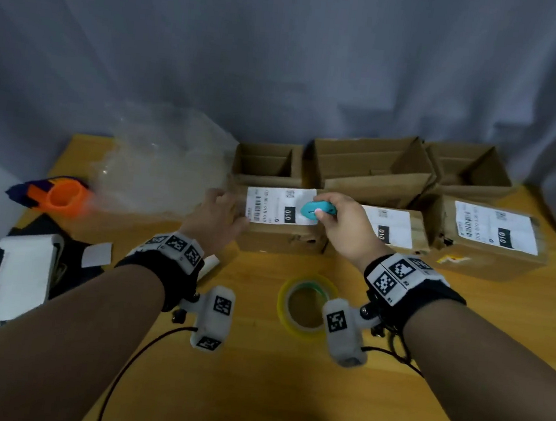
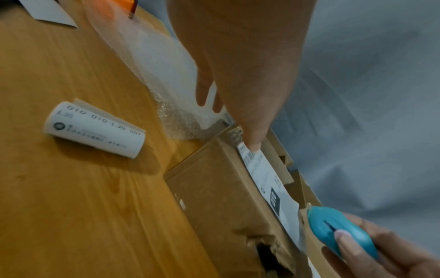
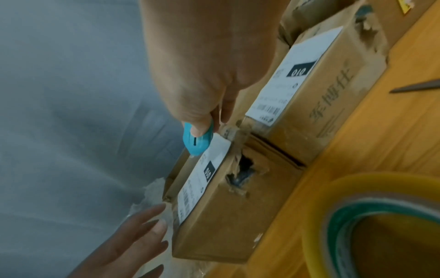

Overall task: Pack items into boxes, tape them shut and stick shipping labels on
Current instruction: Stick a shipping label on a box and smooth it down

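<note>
Brown corrugated cardboard box (image 1: 281, 234) with a white paper shipping label (image 1: 279, 205) on top stands near the table's middle; a torn hole in its front wall shows something dark that I cannot make out. The right hand (image 1: 343, 227) curls around a small turquoise plastic cutter (image 1: 314, 210); its blade is hidden. The left hand (image 1: 218, 214), with straight fingers, touches the box's left end. Crinkled clear bubble wrap (image 1: 161, 167) looks blurred. A glossy yellowish tape roll (image 1: 304, 304) is partly hidden by the wrist camera.

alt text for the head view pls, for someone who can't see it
The right hand grips a small blue cutter over a labelled cardboard box while the left hand rests at its left end. A tape roll lies nearer; open boxes stand behind.
</note>
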{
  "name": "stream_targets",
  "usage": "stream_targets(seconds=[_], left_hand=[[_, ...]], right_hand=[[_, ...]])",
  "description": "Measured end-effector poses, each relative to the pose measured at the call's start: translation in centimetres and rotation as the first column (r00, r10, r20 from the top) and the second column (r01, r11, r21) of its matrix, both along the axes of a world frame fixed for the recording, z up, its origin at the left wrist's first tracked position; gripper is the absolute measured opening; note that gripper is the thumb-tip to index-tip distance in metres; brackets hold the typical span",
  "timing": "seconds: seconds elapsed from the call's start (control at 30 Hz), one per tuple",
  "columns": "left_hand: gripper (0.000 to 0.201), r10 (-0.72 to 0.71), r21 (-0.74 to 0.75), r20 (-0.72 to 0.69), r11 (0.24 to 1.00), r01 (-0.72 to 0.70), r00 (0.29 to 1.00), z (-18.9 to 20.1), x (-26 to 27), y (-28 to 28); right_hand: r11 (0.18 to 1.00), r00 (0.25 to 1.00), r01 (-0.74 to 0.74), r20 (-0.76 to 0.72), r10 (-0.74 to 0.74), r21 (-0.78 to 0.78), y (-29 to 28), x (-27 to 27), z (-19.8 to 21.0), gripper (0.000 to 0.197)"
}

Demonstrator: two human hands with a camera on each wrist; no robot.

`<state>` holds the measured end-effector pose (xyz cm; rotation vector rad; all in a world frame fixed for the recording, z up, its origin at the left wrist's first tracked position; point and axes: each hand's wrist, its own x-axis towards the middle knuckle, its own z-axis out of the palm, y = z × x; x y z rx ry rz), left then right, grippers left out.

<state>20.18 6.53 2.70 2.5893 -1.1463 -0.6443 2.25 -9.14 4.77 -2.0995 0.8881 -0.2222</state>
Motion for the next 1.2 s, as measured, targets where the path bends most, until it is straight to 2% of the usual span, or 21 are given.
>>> stream_targets(seconds=[0.17,0.33,0.43,0.5,0.57,0.63,0.7,0.8,0.87,0.97,1.07,1.2], left_hand=[[0.073,-0.091,-0.009,-0.288,0.996,0.092,0.953,-1.2,2.6,-1.2],[0.079,-0.106,-0.028,-0.29,0.994,0.102,0.951,-2.2,2.4,0.5],[0.079,-0.132,-0.06,-0.265,0.991,0.12,0.955,-2.0,2.8,2.9],[0.079,-0.129,-0.092,-0.316,0.99,0.105,0.94,-1.6,2.9,4.8],[0.077,-0.118,-0.088,-0.368,0.992,0.091,0.922,-1.3,2.6,6.5],[0.069,-0.097,-0.086,-0.39,0.994,0.069,0.916,-1.2,2.2,7.5],[0.058,-0.086,-0.092,-0.35,0.994,0.058,0.933,-1.3,1.8,7.6],[0.055,-0.085,-0.088,-0.28,0.994,0.063,0.956,-1.3,2.0,7.0],[0.058,-0.081,-0.101,-0.293,0.993,0.054,0.953,-1.4,2.3,6.8],[0.065,-0.074,-0.127,-0.38,0.992,0.027,0.922,-1.7,2.7,6.8],[0.071,-0.064,-0.149,-0.439,0.989,-0.003,0.896,-2.1,3.2,6.7],[0.078,-0.056,-0.167,-0.482,0.986,-0.028,0.874,-2.2,3.9,6.6]], right_hand=[[0.993,0.993,0.115,-0.001,-0.115,0.002,1.5,2.3,-1.7,0.013],[0.986,0.987,0.163,0.006,-0.163,0.031,2.3,2.6,-2.0,0.01],[0.995,0.994,0.1,-0.048,-0.099,0.03,3.6,2.1,-2.0,0.02],[0.999,0.994,0.047,-0.095,-0.047,-0.003,5.2,1.9,-2.1,0.031],[1.0,0.995,0.008,-0.102,-0.01,-0.023,6.9,1.8,-1.9,0.033],[0.999,0.992,-0.023,-0.123,0.018,-0.038,8.0,2.0,-1.7,0.034],[0.997,0.984,-0.029,-0.176,0.015,-0.077,8.3,2.4,-1.4,0.036],[0.96,0.958,-0.069,-0.286,-0.011,-0.271,8.1,3.1,-0.3,0.035],[0.917,0.951,-0.158,-0.306,0.043,-0.365,8.3,3.9,0.3,0.032],[0.932,0.945,-0.267,-0.255,0.203,-0.247,9.1,5.8,0.3,0.028],[0.91,0.908,-0.368,-0.283,0.308,-0.189,9.9,8.0,-0.3,0.026],[0.877,0.869,-0.437,-0.345,0.354,-0.2,10.8,10.4,-1.0,0.025]])
